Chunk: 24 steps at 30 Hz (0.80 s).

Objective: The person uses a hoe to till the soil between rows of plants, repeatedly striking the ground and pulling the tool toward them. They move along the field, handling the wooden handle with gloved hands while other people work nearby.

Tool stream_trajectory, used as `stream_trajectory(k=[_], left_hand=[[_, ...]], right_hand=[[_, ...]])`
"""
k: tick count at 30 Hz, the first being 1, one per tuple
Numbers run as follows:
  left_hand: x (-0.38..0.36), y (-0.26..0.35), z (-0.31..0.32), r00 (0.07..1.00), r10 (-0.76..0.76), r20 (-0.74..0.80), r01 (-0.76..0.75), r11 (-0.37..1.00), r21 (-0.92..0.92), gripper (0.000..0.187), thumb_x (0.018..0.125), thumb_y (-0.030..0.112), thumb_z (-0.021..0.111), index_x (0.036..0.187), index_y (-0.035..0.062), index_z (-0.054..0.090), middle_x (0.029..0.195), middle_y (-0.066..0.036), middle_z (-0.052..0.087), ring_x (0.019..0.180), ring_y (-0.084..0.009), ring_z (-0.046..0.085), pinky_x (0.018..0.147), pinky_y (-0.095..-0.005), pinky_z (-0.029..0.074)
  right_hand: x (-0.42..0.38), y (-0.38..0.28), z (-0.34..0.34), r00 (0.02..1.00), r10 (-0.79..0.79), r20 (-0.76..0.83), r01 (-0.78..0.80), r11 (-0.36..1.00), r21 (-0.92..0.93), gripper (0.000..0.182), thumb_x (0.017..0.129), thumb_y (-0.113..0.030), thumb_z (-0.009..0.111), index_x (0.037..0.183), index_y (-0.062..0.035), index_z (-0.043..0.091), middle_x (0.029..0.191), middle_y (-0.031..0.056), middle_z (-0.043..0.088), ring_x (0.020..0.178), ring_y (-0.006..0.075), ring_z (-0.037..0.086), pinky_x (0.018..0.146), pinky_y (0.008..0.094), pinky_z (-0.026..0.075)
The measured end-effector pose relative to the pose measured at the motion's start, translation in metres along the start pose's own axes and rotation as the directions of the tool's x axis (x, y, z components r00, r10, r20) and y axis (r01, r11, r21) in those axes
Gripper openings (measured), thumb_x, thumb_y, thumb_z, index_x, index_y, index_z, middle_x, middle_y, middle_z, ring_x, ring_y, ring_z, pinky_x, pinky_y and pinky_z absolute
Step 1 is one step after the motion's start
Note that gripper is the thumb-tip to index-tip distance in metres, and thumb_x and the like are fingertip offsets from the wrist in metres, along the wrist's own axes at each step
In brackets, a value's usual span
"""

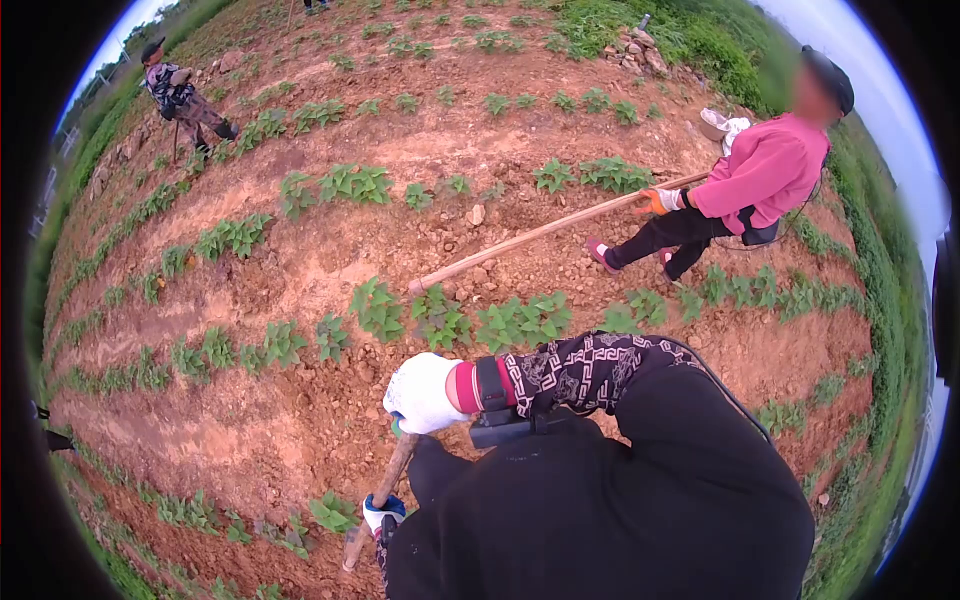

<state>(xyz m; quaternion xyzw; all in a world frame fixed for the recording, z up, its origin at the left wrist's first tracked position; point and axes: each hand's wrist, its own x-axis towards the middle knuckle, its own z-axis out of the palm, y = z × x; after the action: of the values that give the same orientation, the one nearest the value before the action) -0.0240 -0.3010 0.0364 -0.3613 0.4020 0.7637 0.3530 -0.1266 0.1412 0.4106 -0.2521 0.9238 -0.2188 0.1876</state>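
Observation:
My right hand (422,394), in a white work glove below a pink cuff and patterned sleeve, is closed at the upper part of a wooden pole (394,468). Lower down, my left hand (382,514) wears a white glove with blue on it and is wrapped round the same pole. The pole slants down to an end close over the reddish soil. Part of it is hidden by my hands, and no tool head shows. Leafy green plants (335,512) grow close to that lower end, and a row of similar plants (440,320) stands beyond my right hand.
A person in a pink top (765,170) stands at the right, gloved hand on a long wooden pole (540,232) reaching toward the plant row. Another person (180,98) stands far left. Stones (637,52) are piled at the back; a white bag (733,130) lies behind the pink top.

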Motion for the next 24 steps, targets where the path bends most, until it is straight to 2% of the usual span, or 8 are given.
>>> stream_trajectory(k=[5, 7, 9, 12, 13, 16, 17, 24], left_hand=[[-0.028, 0.004, 0.034, 0.997, 0.043, -0.067, -0.033, 0.991, 0.132, 0.025, 0.081, 0.031, 0.055, 0.065, 0.016, 0.041, 0.056, 0.002, 0.038, 0.048, -0.0138, 0.044, 0.045, -0.0274, 0.037], [0.004, -0.01, 0.005, 0.907, 0.393, -0.15, -0.356, 0.907, 0.226, 0.024, 0.081, 0.03, 0.054, 0.066, 0.0156, 0.042, 0.055, 0.001, 0.037, 0.047, -0.0138, 0.043, 0.045, -0.0269, 0.036], [-0.009, -0.01, 0.013, 0.917, 0.399, -0.022, -0.377, 0.881, 0.286, 0.026, 0.081, 0.033, 0.055, 0.067, 0.0159, 0.041, 0.055, 0.002, 0.036, 0.048, -0.014, 0.042, 0.046, -0.0265, 0.036], [-0.024, -0.001, 0.042, 0.98, 0.13, -0.148, -0.144, 0.986, -0.089, 0.032, 0.081, 0.036, 0.058, 0.064, 0.0191, 0.038, 0.054, 0.004, 0.034, 0.045, -0.013, 0.039, 0.044, -0.0248, 0.033], [-0.025, 0.0, 0.056, 0.958, 0.015, -0.287, -0.128, 0.915, -0.381, 0.033, 0.081, 0.036, 0.058, 0.062, 0.0204, 0.036, 0.053, 0.005, 0.033, 0.044, -0.0116, 0.037, 0.044, -0.0251, 0.033], [-0.019, -0.001, 0.053, 0.944, 0.073, -0.32, -0.225, 0.855, -0.467, 0.032, 0.082, 0.033, 0.056, 0.062, 0.0212, 0.035, 0.054, 0.006, 0.034, 0.046, -0.0101, 0.038, 0.045, -0.0251, 0.034], [-0.009, -0.004, 0.043, 0.928, 0.208, -0.309, -0.313, 0.884, -0.347, 0.029, 0.084, 0.031, 0.054, 0.063, 0.0195, 0.037, 0.057, 0.005, 0.037, 0.05, -0.0107, 0.042, 0.048, -0.0253, 0.037], [0.005, 0.01, 0.012, 0.952, 0.115, -0.283, -0.259, 0.795, -0.549, 0.024, 0.082, 0.027, 0.054, 0.067, 0.0191, 0.038, 0.058, 0.004, 0.04, 0.051, -0.0129, 0.045, 0.05, -0.0292, 0.044]], right_hand=[[0.004, 0.0, -0.002, 0.999, -0.03, -0.015, 0.029, 1.0, -0.008, 0.022, 0.078, -0.029, 0.057, 0.083, -0.0098, 0.066, 0.077, 0.0096, 0.066, 0.078, 0.0308, 0.064, 0.067, 0.0428, 0.05], [0.007, 0.0, -0.004, 1.0, -0.023, -0.006, 0.023, 1.0, -0.018, 0.022, 0.078, -0.029, 0.057, 0.083, -0.0098, 0.066, 0.078, 0.0094, 0.066, 0.078, 0.0306, 0.064, 0.067, 0.0427, 0.05], [0.005, 0.0, -0.003, 1.0, -0.021, 0.002, 0.021, 0.999, -0.026, 0.022, 0.078, -0.029, 0.057, 0.084, -0.0099, 0.066, 0.078, 0.0091, 0.066, 0.078, 0.0305, 0.064, 0.067, 0.0426, 0.05], [0.008, 0.0, -0.005, 1.0, -0.008, 0.007, 0.008, 1.0, -0.023, 0.022, 0.078, -0.03, 0.057, 0.084, -0.0102, 0.066, 0.077, 0.0095, 0.065, 0.078, 0.0305, 0.064, 0.067, 0.0426, 0.05], [0.008, 0.0, -0.004, 1.0, -0.02, -0.024, 0.019, 1.0, -0.015, 0.022, 0.078, -0.029, 0.057, 0.085, -0.0102, 0.065, 0.076, 0.0101, 0.065, 0.078, 0.0308, 0.064, 0.067, 0.0427, 0.05], [0.006, -0.007, -0.016, 1.0, 0.01, 0.01, -0.01, 1.0, 0.003, 0.022, 0.08, -0.03, 0.056, 0.086, -0.01, 0.065, 0.075, 0.0108, 0.065, 0.077, 0.0312, 0.064, 0.068, 0.0435, 0.05], [0.009, -0.006, -0.013, 0.999, -0.027, -0.027, 0.026, 1.0, -0.014, 0.023, 0.081, -0.031, 0.055, 0.086, -0.0102, 0.063, 0.074, 0.0111, 0.064, 0.076, 0.0316, 0.064, 0.067, 0.0443, 0.05], [0.031, -0.027, -0.035, 0.998, 0.046, 0.046, -0.046, 0.999, 0.012, 0.025, 0.083, -0.032, 0.055, 0.086, -0.0091, 0.065, 0.079, 0.0142, 0.065, 0.078, 0.0336, 0.064, 0.07, 0.0447, 0.05]])
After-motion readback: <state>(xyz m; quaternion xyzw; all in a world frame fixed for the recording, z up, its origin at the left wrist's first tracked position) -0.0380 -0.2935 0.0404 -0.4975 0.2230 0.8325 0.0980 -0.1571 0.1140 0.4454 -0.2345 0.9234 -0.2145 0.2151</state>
